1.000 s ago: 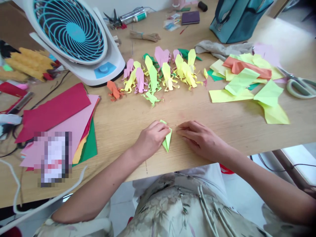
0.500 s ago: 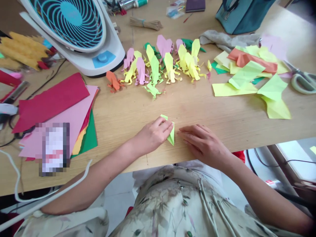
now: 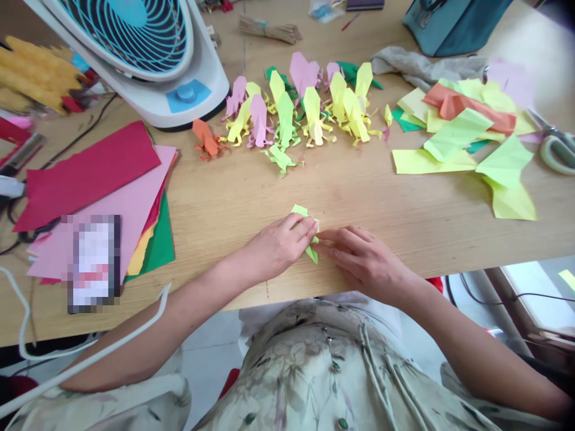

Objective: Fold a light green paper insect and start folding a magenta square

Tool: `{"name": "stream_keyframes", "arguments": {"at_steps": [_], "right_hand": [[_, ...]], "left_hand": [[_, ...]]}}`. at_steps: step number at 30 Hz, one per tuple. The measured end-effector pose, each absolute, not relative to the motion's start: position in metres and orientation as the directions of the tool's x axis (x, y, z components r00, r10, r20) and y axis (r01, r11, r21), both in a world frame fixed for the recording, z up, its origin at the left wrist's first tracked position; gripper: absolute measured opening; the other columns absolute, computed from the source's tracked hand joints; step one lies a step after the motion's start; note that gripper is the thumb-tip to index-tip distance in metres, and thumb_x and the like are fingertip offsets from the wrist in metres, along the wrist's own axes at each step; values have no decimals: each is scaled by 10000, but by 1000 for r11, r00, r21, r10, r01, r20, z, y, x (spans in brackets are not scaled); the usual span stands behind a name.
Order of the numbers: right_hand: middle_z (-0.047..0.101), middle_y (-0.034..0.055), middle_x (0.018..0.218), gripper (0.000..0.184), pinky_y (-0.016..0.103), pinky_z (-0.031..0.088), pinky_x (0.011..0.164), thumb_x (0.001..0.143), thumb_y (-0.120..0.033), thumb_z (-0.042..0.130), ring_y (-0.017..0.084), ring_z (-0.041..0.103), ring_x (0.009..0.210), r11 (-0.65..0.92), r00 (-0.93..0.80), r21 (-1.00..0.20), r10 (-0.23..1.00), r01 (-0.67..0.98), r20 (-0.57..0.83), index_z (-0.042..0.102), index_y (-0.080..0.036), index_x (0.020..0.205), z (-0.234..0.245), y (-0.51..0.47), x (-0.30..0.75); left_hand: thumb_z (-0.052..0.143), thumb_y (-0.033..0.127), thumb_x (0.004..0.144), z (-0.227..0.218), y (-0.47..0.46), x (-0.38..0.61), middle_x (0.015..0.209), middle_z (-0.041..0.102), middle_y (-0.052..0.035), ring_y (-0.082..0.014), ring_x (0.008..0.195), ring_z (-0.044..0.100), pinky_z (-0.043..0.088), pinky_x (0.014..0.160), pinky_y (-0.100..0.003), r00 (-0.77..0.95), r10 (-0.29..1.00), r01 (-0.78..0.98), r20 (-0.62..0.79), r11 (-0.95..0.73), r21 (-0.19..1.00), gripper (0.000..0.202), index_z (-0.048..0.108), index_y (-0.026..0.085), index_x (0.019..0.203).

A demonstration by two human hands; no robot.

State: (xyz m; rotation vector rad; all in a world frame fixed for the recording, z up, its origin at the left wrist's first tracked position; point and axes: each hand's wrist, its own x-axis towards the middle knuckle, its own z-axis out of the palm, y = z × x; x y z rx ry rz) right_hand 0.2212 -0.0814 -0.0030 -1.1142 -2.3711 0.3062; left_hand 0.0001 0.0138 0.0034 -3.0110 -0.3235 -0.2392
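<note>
A small folded piece of light green paper [image 3: 312, 255] lies on the table in front of me, its lower end narrowing to a point. My left hand [image 3: 286, 240] covers its middle, the fingers closed on it and pressing it down. From the right, my right hand [image 3: 359, 254] touches the paper's right edge with thumb and fingertips pinched together there. The paper's middle is hidden under my fingers. Beyond my hands stands a group of folded paper figures in yellow, pink, green and orange, with a small light green figure [image 3: 281, 158] nearest me.
A fan [image 3: 193, 99] stands at the back left. Coloured sheets [image 3: 96, 173] and a blurred-out phone-like object [image 3: 96, 263] lie left. Loose paper pieces [image 3: 453, 134] and scissors [image 3: 557, 146] are on the right. A white cable [image 3: 117, 341] crosses near my left arm. A teal bag [image 3: 453, 27] sits behind.
My right hand has moved left and its fingertips now touch the folded paper's edge. My left hand stays on the paper. The whole view has shifted slightly.
</note>
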Motion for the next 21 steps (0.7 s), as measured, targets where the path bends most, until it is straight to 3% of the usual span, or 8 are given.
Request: {"name": "stream_keyframes", "arguments": {"at_steps": [4,13,21], "right_hand": [[618,158,1310,385,461,535,888,999,-148,435,266,603,1093,633,-544,-406,774,659,324,598,-211,1342,-4,-80,223],[627,147,1342,396,451,531,887,999,-135,418,257,608,1083,642,-549,-417,767,644,333,594,-196,1349,-7,-83,225],[656,124,1304,442,451,508,913,982,-121,430,269,586,1139,665,-588,-356,747,657,311,550,-193,1401,-8,-84,226]], "left_hand": [[458,135,998,1,16,-3,1334,623,-174,-267,1238,561,514,1034,-430,960,214,222,180,-975,-24,388,527,90,1378],[463,131,996,1,17,-5,1450,574,-61,-222,1207,587,497,1038,-368,948,257,264,187,-965,-9,439,534,206,1423],[433,124,999,2,17,-5,1453,575,-35,-194,1233,584,482,1024,-334,935,320,297,151,-942,156,494,488,286,1462]]}}
